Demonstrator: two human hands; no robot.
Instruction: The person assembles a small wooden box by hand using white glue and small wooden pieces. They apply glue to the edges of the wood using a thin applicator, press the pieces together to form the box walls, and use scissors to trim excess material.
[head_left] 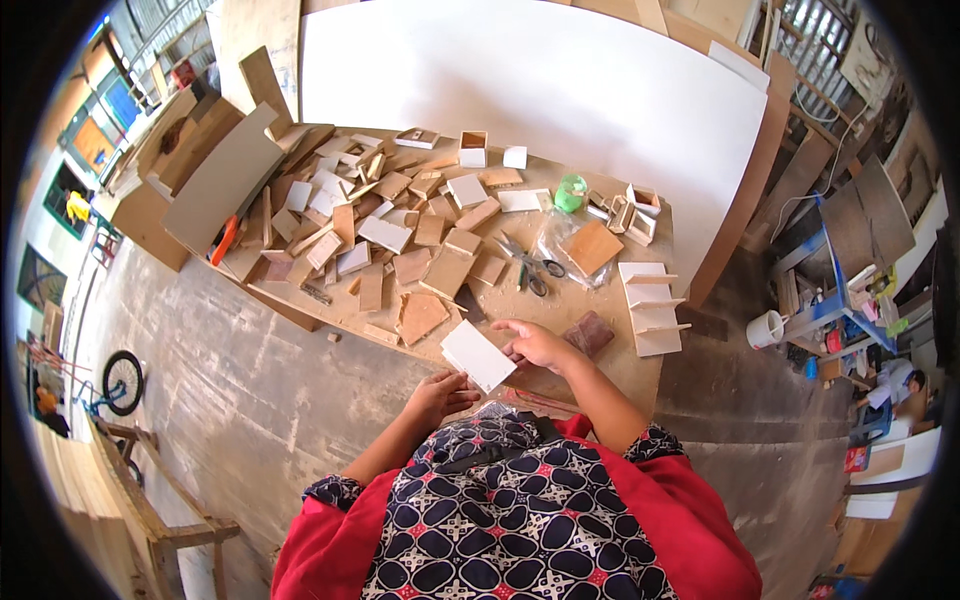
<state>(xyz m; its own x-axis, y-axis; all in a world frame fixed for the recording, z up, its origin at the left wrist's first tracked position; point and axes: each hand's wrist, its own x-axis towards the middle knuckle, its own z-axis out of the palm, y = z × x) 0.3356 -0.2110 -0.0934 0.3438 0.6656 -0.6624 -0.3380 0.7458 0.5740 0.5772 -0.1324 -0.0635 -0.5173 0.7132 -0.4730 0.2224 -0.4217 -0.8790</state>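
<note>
Matte wood offcuts point(437, 272) lie heaped across the workbench point(632, 378) from the centre toward the left of the frame: mostly flat rectangles and narrow strips, some with white faces, others in bare tan or brown. Near the middle, scissors point(538, 284) with dark handles lie beside a crumpled clear plastic bag point(553, 238), with a smooth brown square board point(594, 248) over part of it. A rounded, translucent green item point(570, 192) stands just above. Right of centre is a white slab point(652, 308) crossed by thin upright strips, and a reddish-brown block point(589, 333) lies nearer the person. A broad, smooth white sheet point(560, 90) fills the top of the frame; scuffed grey concrete floor point(230, 350) shows at the left.

The white panel point(480, 356) is just below the centre of the frame, over the bench's near edge. It is rectangular, flat and slanted, with a second pale edge along its left side and small dark marks near its lowest corner.

The left hand point(440, 398) reaches up from the lower left, its bent fingers holding the panel's lower-left edge. The right hand point(537, 346) meets the right edge, forefinger stretched out above it and the other fingers curled; how firmly it grips, I cannot tell.
</note>
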